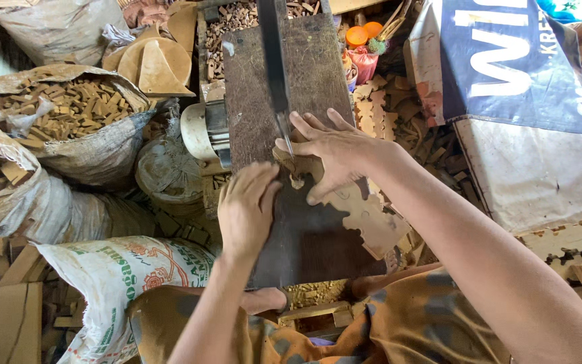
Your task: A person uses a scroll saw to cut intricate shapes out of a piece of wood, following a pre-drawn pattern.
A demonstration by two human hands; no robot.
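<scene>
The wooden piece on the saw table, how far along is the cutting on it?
The wooden piece already has a scalloped, notched edge along the part lying toward the person. In hand: the right hand and left hand press it flat on the dark saw table, with the blade at a notch near its far end. Only the short stretch under the right hand looks uncut, though it is mostly hidden.

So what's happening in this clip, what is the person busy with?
A seated person presses a flat wooden piece with a scalloped, cut-out edge onto a dark saw table, right at the thin upright blade. The right hand lies flat over the piece beside the blade; the left hand steadies its near end. Sacks of small wood blocks stand to the left.
</scene>
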